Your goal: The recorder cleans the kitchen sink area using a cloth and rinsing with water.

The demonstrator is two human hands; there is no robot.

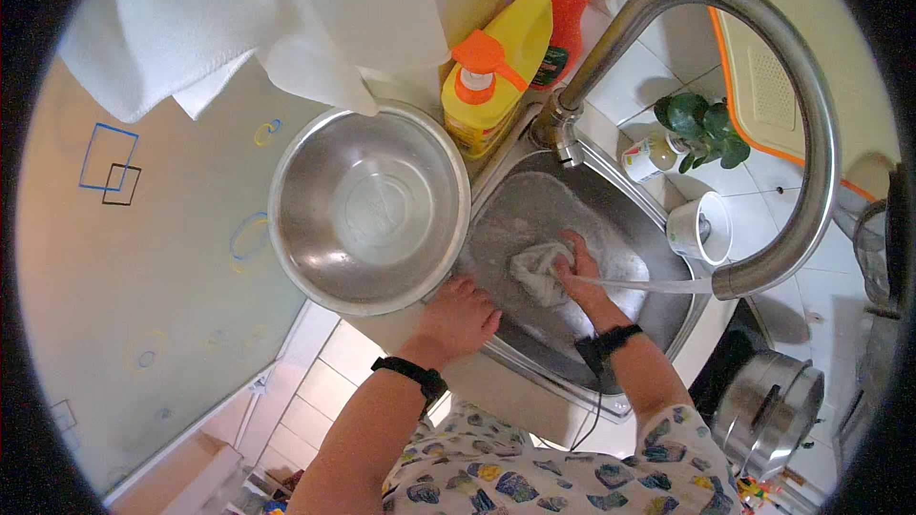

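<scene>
My right hand point(583, 275) grips a wet whitish cloth point(540, 272) inside the stainless-steel sink point(501, 222). A thin stream of water runs from the curved metal tap point(816, 179) onto this hand. At the sink's left edge is my left hand point(461, 315), its fingers curled and their undersides hidden, so I cannot tell whether they grip the rim. Just beyond its fingers stands a wide stainless-steel bowl point(379, 207) with a shiny, wet-looking bottom.
Behind the sink stand a yellow pump bottle point(479, 107), a red spray bottle point(569, 21), a small bottle with a green plant point(651, 157) and a white tub point(690, 229). A metal pot point(769, 408) sits at right. White towels point(193, 21) hang upper left.
</scene>
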